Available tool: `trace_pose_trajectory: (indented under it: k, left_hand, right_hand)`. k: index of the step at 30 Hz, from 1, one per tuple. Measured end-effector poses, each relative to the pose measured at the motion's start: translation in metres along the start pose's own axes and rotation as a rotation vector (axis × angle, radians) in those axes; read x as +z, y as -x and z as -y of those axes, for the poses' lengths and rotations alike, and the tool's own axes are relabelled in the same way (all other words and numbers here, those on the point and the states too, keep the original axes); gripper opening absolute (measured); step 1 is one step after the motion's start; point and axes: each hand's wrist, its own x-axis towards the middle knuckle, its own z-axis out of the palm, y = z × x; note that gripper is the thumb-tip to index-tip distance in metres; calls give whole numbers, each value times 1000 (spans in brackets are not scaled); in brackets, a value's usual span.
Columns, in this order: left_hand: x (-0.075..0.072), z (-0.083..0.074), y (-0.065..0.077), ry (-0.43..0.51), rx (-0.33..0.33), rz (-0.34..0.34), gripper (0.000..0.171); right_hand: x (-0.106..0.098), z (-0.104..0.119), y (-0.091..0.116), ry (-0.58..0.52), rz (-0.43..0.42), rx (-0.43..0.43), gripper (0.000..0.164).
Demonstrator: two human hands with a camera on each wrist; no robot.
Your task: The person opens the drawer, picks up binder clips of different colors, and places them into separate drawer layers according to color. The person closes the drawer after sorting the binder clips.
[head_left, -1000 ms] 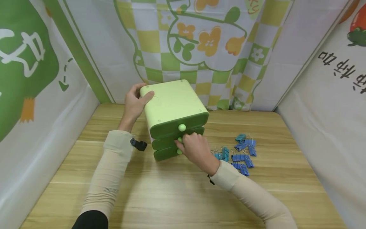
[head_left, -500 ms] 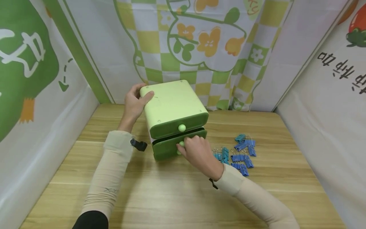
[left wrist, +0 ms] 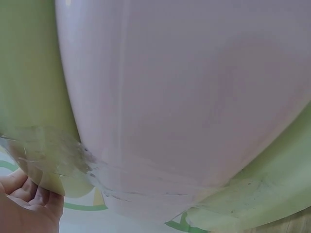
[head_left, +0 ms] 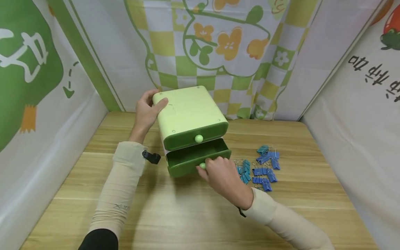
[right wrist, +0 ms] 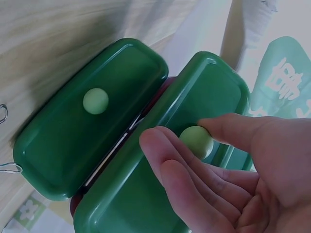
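Observation:
A small drawer cabinet [head_left: 189, 109] with a pale green shell and dark green fronts stands on the table. My left hand [head_left: 146, 113] grips its back left corner, thumb on the top and fingers bent behind the edge. In the left wrist view those fingers [left wrist: 36, 199] show beside the pinkish white side wall [left wrist: 170, 107]. My right hand [head_left: 223, 177] pinches the round light green knob [right wrist: 197, 141] of the middle drawer [head_left: 179, 170], which is pulled partway out, its inside showing bare. The top drawer [head_left: 181, 140] and the bottom drawer [right wrist: 63, 145] are closed.
Several teal binder clips [head_left: 246, 166] and several blue binder clips [head_left: 271, 175] lie on the wooden table [head_left: 300, 215], right of the cabinet. A patterned curtain [head_left: 218, 78] hangs close behind it, and printed cloth walls stand at both sides.
The middle drawer has come out toward me, drawn by my right hand on its knob, which has moved forward and slightly right. My left hand and the cabinet body have stayed in place.

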Motion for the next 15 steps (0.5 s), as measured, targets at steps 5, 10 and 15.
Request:
trace_pose_trajectory:
  k: [5,10,15]
  left_hand:
    - [0,1,0,-2,4,5,64]
    - [1,1,0,-3,5,7,66]
    - [0,1,-1,9,4,2,66]
  right_hand:
    - [-3,2,10,12,2,-10,63]
    - [-5,3,19,3,-3,-16,62]
    - [-8,5,27,5,7,-17,61]
